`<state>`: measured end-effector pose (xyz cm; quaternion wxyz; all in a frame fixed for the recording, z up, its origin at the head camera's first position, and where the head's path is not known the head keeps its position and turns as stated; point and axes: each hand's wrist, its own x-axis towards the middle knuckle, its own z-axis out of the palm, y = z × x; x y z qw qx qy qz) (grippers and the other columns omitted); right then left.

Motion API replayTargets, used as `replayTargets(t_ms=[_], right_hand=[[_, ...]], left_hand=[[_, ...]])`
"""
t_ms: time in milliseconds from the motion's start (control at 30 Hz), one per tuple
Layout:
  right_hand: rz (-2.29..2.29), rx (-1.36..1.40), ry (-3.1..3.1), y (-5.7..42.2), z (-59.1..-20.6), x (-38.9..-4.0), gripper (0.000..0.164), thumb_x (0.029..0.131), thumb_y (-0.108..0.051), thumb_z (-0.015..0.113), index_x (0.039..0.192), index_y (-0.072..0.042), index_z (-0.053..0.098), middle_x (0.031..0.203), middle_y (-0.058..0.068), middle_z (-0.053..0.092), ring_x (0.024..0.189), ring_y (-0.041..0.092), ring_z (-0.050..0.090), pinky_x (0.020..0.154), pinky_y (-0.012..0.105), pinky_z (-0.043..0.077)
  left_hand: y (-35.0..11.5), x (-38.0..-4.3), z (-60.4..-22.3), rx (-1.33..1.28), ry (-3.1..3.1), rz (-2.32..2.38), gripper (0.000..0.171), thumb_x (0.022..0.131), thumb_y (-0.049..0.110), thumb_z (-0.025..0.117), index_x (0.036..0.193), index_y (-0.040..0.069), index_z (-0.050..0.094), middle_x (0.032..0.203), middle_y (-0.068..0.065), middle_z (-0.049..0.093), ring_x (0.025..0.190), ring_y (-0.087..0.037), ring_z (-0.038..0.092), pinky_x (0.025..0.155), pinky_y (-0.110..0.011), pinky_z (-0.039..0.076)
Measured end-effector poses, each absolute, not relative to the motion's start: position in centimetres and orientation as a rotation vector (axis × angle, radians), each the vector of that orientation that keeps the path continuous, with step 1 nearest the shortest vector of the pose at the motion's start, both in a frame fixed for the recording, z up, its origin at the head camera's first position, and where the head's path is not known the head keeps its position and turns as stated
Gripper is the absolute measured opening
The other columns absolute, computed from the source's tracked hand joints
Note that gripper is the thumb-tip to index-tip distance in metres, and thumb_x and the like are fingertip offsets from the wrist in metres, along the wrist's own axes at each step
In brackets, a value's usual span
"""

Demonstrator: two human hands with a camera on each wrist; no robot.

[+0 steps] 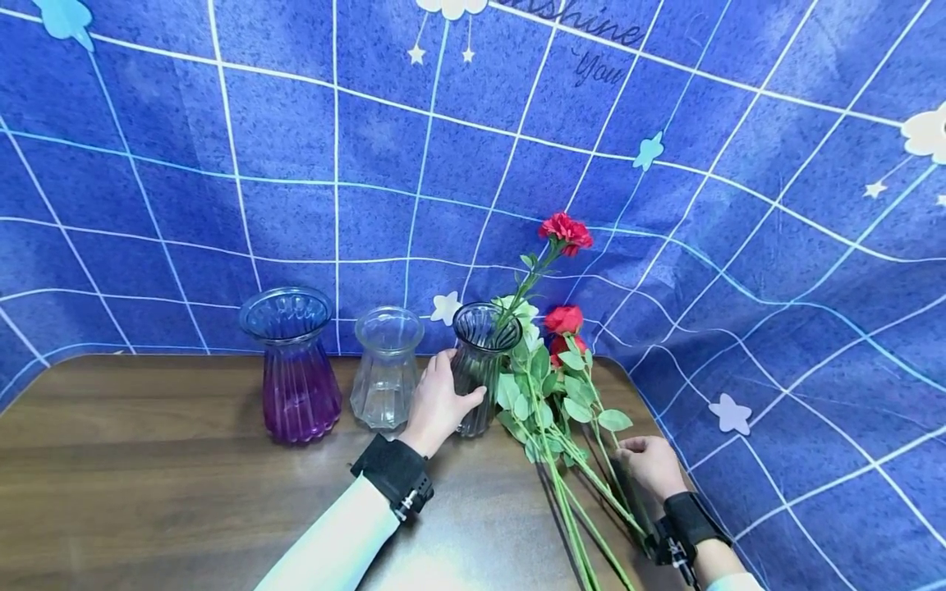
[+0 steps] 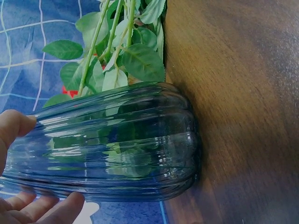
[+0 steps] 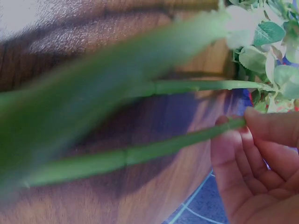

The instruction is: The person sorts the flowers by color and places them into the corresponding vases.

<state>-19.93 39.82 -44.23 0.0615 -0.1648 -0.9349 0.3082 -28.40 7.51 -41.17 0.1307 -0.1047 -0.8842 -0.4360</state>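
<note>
My left hand holds a ribbed dark grey glass vase, thumb on the near side and fingers round the left. The vase stands upright on the table. A red carnation leans up and right from its mouth. At the right, my right hand pinches a green flower stem between thumb and fingertips. Red roses with leafy stems lie beside the vase, their stem ends toward the near edge. Leaves hide which bloom the pinched stem belongs to.
Left of the grey vase stand a clear glass vase and a purple-blue glass vase. All are on a brown wooden table. A blue cloth with white grid lines hangs behind and along the right side.
</note>
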Motion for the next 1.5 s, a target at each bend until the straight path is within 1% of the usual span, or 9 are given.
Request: replayTargets(t_ms=[100, 200, 400, 633, 900, 1000, 1100, 1200, 1500], right_hand=[[0.827, -0.48, -2.811, 39.9, -43.8, -19.5, 0.021, 0.081, -0.009, 0.064, 0.093, 0.006, 0.07, 0.087, 0.018, 0.071, 0.081, 0.028, 0.064, 0.068, 0.034, 0.047], [0.782, -0.485, -2.778, 40.0, -43.2, -19.1, 0.022, 0.082, -0.01, 0.063, 0.096, 0.005, 0.07, 0.091, 0.019, 0.071, 0.082, 0.029, 0.064, 0.068, 0.034, 0.046], [0.769, -0.519, -2.659, 40.4, -41.7, -18.6, 0.021, 0.083, -0.012, 0.065, 0.097, 0.002, 0.071, 0.088, 0.017, 0.072, 0.073, 0.016, 0.062, 0.065, 0.03, 0.044], [0.786, -0.581, -2.501, 40.5, -40.1, -18.9, 0.02, 0.083, -0.015, 0.068, 0.097, -0.002, 0.073, 0.089, 0.014, 0.072, 0.066, -0.006, 0.052, 0.061, 0.014, 0.037], [0.882, -0.575, -2.393, 39.4, -38.4, -19.3, 0.024, 0.085, -0.02, 0.067, 0.1, -0.003, 0.072, 0.082, 0.012, 0.072, 0.057, -0.013, 0.046, 0.057, 0.012, 0.036], [0.919, -0.552, -2.329, 38.5, -37.5, -19.5, 0.022, 0.084, -0.019, 0.068, 0.099, -0.004, 0.073, 0.076, 0.003, 0.072, 0.055, -0.014, 0.046, 0.056, 0.011, 0.036], [0.99, -0.512, -2.262, 37.7, -36.6, -19.6, 0.021, 0.084, -0.018, 0.068, 0.099, -0.003, 0.073, 0.066, -0.018, 0.066, 0.054, -0.013, 0.048, 0.054, 0.01, 0.039], [1.072, -0.44, -2.191, 36.9, -35.6, -19.8, 0.022, 0.085, -0.016, 0.068, 0.099, 0.0, 0.072, 0.061, -0.035, 0.055, 0.055, -0.013, 0.05, 0.053, 0.008, 0.042], [1.169, -0.255, -2.061, 33.6, -31.6, -21.1, 0.023, 0.083, -0.014, 0.07, 0.097, 0.004, 0.071, 0.061, -0.035, 0.055, 0.055, -0.012, 0.055, 0.052, 0.007, 0.041]], left_hand=[[7.5, -28.3, -41.2, -0.301, -2.571, -1.277, 0.073, 0.075, 0.034, 0.075, 0.131, 0.002, 0.043, 0.127, -0.019, 0.051, 0.117, -0.035, 0.052, 0.093, -0.046, 0.045], [7.5, -28.3, -41.2, -0.294, -2.575, -1.277, 0.073, 0.075, 0.034, 0.075, 0.132, 0.002, 0.043, 0.127, -0.018, 0.051, 0.117, -0.035, 0.052, 0.093, -0.046, 0.045], [7.6, -28.4, -41.1, -0.311, -2.57, -1.274, 0.072, 0.075, 0.033, 0.075, 0.131, 0.002, 0.042, 0.126, -0.019, 0.052, 0.117, -0.035, 0.052, 0.093, -0.046, 0.044], [7.5, -28.5, -40.9, -0.304, -2.558, -1.279, 0.072, 0.074, 0.032, 0.076, 0.13, 0.001, 0.043, 0.126, -0.019, 0.052, 0.115, -0.036, 0.052, 0.093, -0.047, 0.044], [7.6, -28.5, -40.9, -0.312, -2.572, -1.261, 0.072, 0.074, 0.033, 0.076, 0.13, 0.001, 0.043, 0.125, -0.019, 0.053, 0.115, -0.035, 0.053, 0.092, -0.046, 0.045], [7.7, -28.7, -40.9, -0.317, -2.57, -1.262, 0.072, 0.074, 0.034, 0.076, 0.13, 0.002, 0.043, 0.125, -0.018, 0.053, 0.114, -0.035, 0.053, 0.092, -0.046, 0.045], [7.7, -28.8, -40.9, -0.319, -2.569, -1.271, 0.072, 0.074, 0.033, 0.076, 0.13, 0.002, 0.043, 0.125, -0.018, 0.052, 0.115, -0.035, 0.053, 0.093, -0.046, 0.044], [7.6, -28.7, -41.0, -0.317, -2.569, -1.284, 0.072, 0.074, 0.033, 0.076, 0.13, 0.002, 0.043, 0.126, -0.019, 0.052, 0.115, -0.035, 0.052, 0.093, -0.047, 0.044], [7.5, -28.6, -41.2, -0.283, -2.593, -1.325, 0.073, 0.076, 0.034, 0.075, 0.133, 0.003, 0.041, 0.13, -0.019, 0.05, 0.117, -0.037, 0.051, 0.093, -0.048, 0.044]])
